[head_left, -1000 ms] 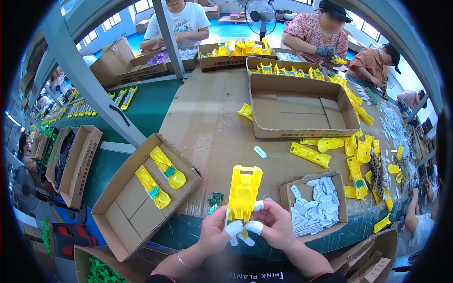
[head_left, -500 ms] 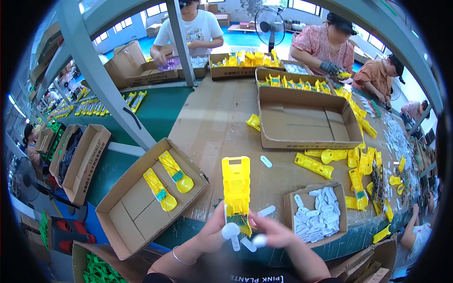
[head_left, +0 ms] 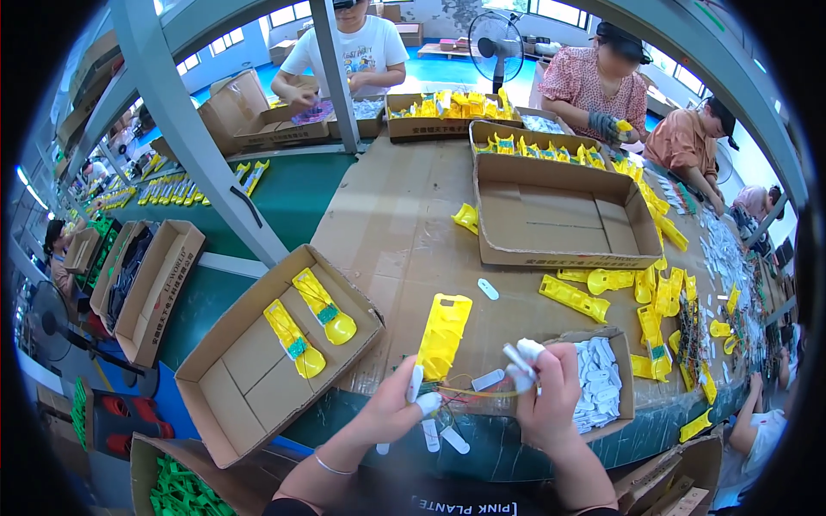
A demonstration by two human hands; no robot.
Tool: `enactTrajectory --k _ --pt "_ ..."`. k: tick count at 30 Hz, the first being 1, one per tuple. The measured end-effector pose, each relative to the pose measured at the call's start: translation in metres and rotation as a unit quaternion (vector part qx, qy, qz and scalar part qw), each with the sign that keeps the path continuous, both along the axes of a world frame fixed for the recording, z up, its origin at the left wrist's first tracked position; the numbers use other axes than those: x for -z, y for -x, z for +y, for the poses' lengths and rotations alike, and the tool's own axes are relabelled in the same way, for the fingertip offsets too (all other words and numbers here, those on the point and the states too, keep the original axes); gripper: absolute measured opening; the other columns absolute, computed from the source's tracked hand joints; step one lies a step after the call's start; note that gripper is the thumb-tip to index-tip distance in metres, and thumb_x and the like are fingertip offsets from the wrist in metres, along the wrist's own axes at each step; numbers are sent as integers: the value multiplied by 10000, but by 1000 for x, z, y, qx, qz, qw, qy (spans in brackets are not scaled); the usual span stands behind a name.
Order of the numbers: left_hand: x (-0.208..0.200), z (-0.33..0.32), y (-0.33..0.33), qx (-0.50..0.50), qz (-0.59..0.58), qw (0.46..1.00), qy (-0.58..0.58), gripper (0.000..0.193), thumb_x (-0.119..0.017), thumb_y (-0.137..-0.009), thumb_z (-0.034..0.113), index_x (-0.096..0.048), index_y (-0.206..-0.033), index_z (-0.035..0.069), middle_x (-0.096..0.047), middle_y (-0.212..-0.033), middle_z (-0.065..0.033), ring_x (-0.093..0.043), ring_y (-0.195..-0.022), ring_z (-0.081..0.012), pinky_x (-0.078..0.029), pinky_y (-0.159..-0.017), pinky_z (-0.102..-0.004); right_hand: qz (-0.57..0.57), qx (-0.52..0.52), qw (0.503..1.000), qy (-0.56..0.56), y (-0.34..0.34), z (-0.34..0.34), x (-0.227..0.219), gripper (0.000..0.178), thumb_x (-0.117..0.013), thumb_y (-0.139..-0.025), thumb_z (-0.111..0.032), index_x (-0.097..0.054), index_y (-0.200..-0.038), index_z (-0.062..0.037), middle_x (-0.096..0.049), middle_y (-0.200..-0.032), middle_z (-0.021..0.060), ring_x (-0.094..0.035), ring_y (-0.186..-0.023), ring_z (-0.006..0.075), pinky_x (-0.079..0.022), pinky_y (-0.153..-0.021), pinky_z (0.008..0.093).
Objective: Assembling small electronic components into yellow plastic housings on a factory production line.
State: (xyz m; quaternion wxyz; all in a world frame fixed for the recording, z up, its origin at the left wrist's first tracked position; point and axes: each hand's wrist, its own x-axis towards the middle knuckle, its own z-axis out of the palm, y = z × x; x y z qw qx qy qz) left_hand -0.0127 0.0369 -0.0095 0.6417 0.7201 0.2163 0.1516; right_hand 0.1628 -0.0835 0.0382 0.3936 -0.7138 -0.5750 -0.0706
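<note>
My left hand [head_left: 403, 402] is closed round the lower end of a yellow plastic housing [head_left: 443, 337], which tilts up and away over the bench edge. Thin coloured wires [head_left: 477, 393] run from its lower end toward my right hand [head_left: 551, 391]. Between the right fingertips is a small white piece [head_left: 514, 355], partly blurred; whether the wires join it I cannot tell. White covers sit on some of my fingertips. Several white oval pieces [head_left: 454, 440] lie under and beside my hands. A carton of white pieces [head_left: 598, 378] stands just right of my right hand.
A carton [head_left: 245, 396] at left holds two yellow housings with green boards. A larger cardboard tray [head_left: 564, 211] stands ahead, with loose yellow housings [head_left: 574, 299] to its near right. A metal post [head_left: 202, 129] rises at left. Co-workers sit across the bench.
My right hand has lifted away to the right from the housing and now pinches a white piece. Wires stretch out between the hands. The housing has tilted rightward.
</note>
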Motion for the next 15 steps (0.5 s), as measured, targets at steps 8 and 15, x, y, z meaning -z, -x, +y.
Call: enactTrajectory --k 8,15 --pt "3 -26 -9 -31 -142 986 75 348 -539 -852 92 -399 -1162 22 -533 -1060 -75 -530 -966 -133 -421 -861 -279 225 -117 967 -34 52 -5 24 318 -637 -783 -121 -423 -976 11 -581 -747 136 -623 -604 259 -490 -530 303" --pt "4 -37 -13 -90 -143 986 -5 374 -567 -834 118 -375 -1140 24 -530 -1050 -84 -534 -955 -148 -420 -854 -285 155 -93 983 -26 59 -1 22 314 -617 -776 -80 -402 -974 33 -573 -717 158 -620 -599 289 -492 -522 321"
